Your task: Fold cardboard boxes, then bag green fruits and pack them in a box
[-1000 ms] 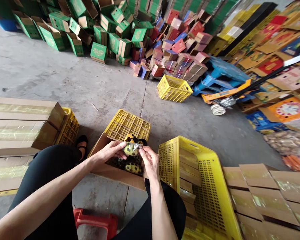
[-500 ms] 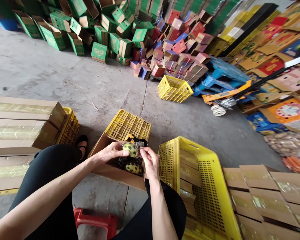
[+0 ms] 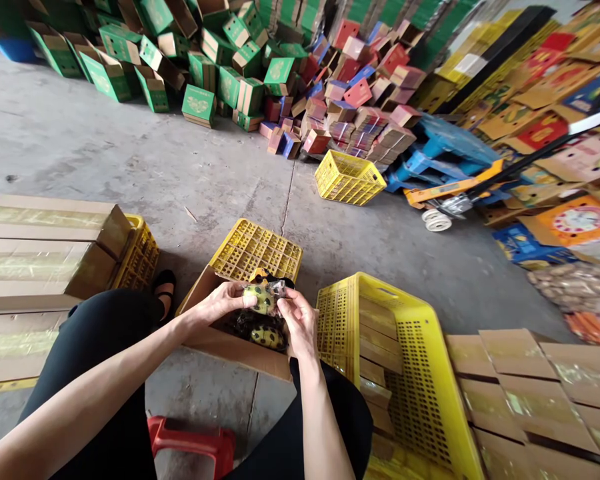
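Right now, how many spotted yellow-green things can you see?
2. One spotted thing is held between the left hand and the right hand; a second spotted thing lies below, in the open cardboard box. More may be hidden in there.

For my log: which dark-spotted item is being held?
The upper spotted item, held between the left hand and right hand; the lower spotted item lies in the cardboard box, untouched.

The wrapped spotted item (image 3: 261, 301) has a glossy, crinkled skin of clear plastic; the open carton (image 3: 245, 351) is matt brown cardboard. The large yellow crate (image 3: 420, 353) and red stool (image 3: 185, 438) are smooth plastic, the floor (image 3: 230, 177) rough, matt concrete.
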Motion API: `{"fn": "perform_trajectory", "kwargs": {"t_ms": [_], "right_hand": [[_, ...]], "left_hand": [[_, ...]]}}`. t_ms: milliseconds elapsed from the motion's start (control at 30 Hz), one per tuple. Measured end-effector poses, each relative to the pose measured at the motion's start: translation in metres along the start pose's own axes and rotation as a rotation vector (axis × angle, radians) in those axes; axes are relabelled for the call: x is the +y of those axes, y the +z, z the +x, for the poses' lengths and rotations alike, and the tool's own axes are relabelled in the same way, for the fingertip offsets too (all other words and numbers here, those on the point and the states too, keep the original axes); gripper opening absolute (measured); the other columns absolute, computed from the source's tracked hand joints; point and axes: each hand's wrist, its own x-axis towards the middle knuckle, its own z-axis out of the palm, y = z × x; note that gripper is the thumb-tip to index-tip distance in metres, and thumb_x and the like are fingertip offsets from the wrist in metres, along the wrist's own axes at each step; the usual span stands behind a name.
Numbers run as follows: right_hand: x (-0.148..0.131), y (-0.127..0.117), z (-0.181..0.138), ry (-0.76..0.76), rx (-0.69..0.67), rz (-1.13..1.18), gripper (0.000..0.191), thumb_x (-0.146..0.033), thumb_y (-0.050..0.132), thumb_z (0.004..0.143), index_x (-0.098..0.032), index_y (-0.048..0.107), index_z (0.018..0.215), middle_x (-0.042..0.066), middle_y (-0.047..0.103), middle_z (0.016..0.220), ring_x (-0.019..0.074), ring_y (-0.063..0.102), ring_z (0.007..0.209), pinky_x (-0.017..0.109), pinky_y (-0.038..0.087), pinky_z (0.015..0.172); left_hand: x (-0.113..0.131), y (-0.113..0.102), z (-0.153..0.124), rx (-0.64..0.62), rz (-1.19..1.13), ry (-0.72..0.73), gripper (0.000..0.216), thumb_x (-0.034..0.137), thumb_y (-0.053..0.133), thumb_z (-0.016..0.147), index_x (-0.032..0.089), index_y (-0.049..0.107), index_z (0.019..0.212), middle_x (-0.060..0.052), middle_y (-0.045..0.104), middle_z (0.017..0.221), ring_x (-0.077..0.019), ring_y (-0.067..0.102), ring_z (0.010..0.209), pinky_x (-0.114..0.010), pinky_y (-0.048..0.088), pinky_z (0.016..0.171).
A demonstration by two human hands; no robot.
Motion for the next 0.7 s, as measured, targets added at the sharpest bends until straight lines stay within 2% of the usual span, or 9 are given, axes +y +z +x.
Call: {"fn": "perform_trajectory", "kwargs": {"t_ms": [100,233,433,500,700], "right_hand": [[0.001,0.001,0.000,0.019,-0.061,0.082,0.056,-0.046,0.082,0.085,-0.031,0.068,0.137,0.006,0.075,0.129,0.0260,0.073,0.112,0.039,0.061,0.095],[0.000,0.000,-0.002,0.025,-0.118,0.080,0.066,-0.046,0.080,0.088,-0.035,0.058,0.148,0.005,0.076,0.129,0.0276,0.074,0.115,0.046,0.059,0.104],[-0.008,0.002,-0.004,0.050,-0.159,0.075,0.069,-0.047,0.080,0.088,-0.036,0.055,0.151,0.003,0.072,0.138,0.0308,0.069,0.127,0.050,0.059,0.107],[-0.010,0.003,-0.004,0.068,-0.201,0.093,0.066,-0.046,0.082,0.087,-0.035,0.059,0.148,0.003,0.068,0.143,0.0316,0.066,0.131,0.049,0.059,0.107],[-0.011,0.006,-0.005,0.093,-0.236,0.117,0.058,-0.042,0.088,0.081,-0.031,0.071,0.135,0.004,0.068,0.143,0.0306,0.062,0.136,0.050,0.046,0.121]], "left_hand": [[-0.002,0.000,0.001,0.035,-0.007,-0.005,0.058,0.054,0.083,0.081,0.014,0.075,0.123,-0.012,0.080,0.112,-0.0295,0.074,0.104,-0.039,0.052,0.100],[-0.005,-0.002,0.002,0.067,0.056,-0.007,0.059,0.059,0.081,0.081,0.013,0.078,0.117,-0.012,0.081,0.106,-0.0269,0.074,0.095,-0.034,0.053,0.088],[-0.008,-0.006,0.002,0.119,0.095,-0.013,0.057,0.062,0.079,0.082,0.013,0.079,0.111,-0.011,0.081,0.101,-0.0220,0.072,0.083,-0.029,0.051,0.077],[-0.010,-0.007,0.003,0.126,0.100,-0.007,0.057,0.062,0.078,0.083,0.013,0.079,0.112,-0.012,0.081,0.101,-0.0216,0.072,0.080,-0.030,0.052,0.076],[-0.009,-0.009,0.003,0.097,0.111,0.037,0.056,0.061,0.076,0.086,0.014,0.078,0.115,-0.011,0.080,0.100,-0.0206,0.070,0.079,-0.029,0.053,0.073]]}}
